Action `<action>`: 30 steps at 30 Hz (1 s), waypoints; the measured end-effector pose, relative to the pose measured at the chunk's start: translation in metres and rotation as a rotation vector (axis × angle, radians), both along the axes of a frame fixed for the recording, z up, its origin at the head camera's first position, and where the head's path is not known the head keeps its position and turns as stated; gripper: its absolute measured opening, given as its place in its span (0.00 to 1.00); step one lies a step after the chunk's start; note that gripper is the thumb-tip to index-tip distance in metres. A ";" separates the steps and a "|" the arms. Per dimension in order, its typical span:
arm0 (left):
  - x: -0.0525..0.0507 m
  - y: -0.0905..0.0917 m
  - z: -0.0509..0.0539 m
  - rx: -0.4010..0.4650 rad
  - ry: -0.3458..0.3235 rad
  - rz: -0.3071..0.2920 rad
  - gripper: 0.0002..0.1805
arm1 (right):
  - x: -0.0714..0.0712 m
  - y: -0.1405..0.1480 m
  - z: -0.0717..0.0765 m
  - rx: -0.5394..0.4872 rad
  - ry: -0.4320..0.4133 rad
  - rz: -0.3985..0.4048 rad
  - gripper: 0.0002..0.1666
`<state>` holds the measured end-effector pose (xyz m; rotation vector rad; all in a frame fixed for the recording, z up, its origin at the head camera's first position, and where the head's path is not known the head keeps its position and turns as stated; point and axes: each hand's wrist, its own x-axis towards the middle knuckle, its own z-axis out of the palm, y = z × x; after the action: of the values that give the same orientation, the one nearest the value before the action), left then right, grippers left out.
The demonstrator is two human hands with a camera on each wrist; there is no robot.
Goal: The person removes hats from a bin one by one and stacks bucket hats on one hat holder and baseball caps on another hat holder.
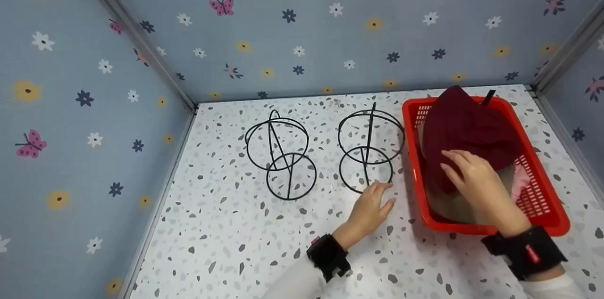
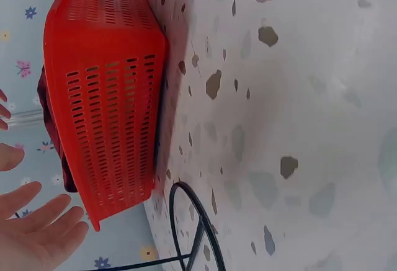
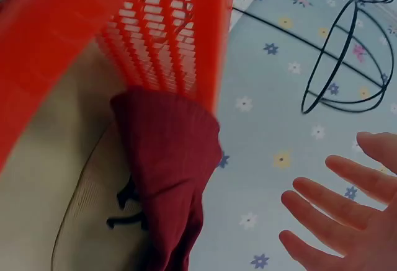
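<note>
A maroon cloth hat [image 1: 472, 129] lies in a red plastic basket [image 1: 417, 171], on top of a beige item [image 3: 37, 190], which looks like another hat. Over the maroon hat hovers my right hand [image 1: 481, 186], its fingers spread and holding nothing; the right wrist view shows them apart from the cloth. My left hand [image 1: 369, 209] is just in front of the nearer black wire stand [image 1: 370, 134], fingers loosely extended and nothing in them. Whether its fingertips touch the stand's base ring cannot be told. The beige item is partly hidden under the maroon hat.
Another black wire stand [image 1: 291, 176] stands to the left on the speckled white tabletop [image 1: 212, 223]. Pink fabric [image 1: 520, 181] shows along the basket's right side. Flower-patterned panels [image 1: 302, 30] enclose the table at the back and sides.
</note>
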<state>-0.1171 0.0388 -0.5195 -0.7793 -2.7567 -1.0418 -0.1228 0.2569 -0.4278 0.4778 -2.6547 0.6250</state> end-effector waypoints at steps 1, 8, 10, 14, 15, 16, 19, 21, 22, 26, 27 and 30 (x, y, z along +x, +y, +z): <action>0.000 0.003 0.000 0.018 -0.036 -0.002 0.18 | -0.002 0.003 0.002 0.004 -0.008 -0.009 0.17; -0.003 0.025 -0.002 0.158 -0.222 -0.014 0.17 | -0.016 0.025 0.010 0.028 -0.064 -0.055 0.16; -0.004 0.030 -0.003 0.205 -0.282 -0.002 0.18 | -0.020 0.031 0.012 0.024 -0.085 -0.062 0.16; -0.006 0.041 -0.005 0.328 -0.411 0.040 0.19 | -0.029 0.044 0.012 0.006 -0.116 -0.081 0.15; -0.007 0.044 -0.006 0.371 -0.444 0.050 0.20 | -0.031 0.048 0.011 -0.004 -0.116 -0.086 0.15; -0.007 0.047 -0.007 0.408 -0.475 0.062 0.20 | -0.034 0.052 0.010 -0.011 -0.111 -0.090 0.15; -0.008 0.054 -0.010 0.503 -0.551 0.105 0.21 | -0.042 0.063 0.007 -0.019 -0.120 -0.115 0.15; -0.007 0.058 -0.011 0.544 -0.575 0.131 0.22 | -0.048 0.070 0.005 -0.036 -0.140 -0.129 0.17; -0.007 0.060 -0.012 0.559 -0.586 0.140 0.22 | -0.050 0.073 0.003 -0.047 -0.151 -0.134 0.17; -0.004 0.066 -0.013 0.625 -0.649 0.154 0.23 | -0.058 0.080 -0.005 -0.070 -0.206 -0.159 0.21; -0.003 0.068 -0.013 0.643 -0.674 0.158 0.23 | -0.060 0.080 -0.007 -0.064 -0.222 -0.169 0.22; -0.001 0.073 -0.014 0.683 -0.725 0.161 0.19 | -0.063 0.083 -0.011 -0.033 -0.258 -0.194 0.26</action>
<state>-0.1181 0.1115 -0.5339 -0.0710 -2.5139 -2.3891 -0.1857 0.3404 -0.4392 0.1333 -2.8799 0.7098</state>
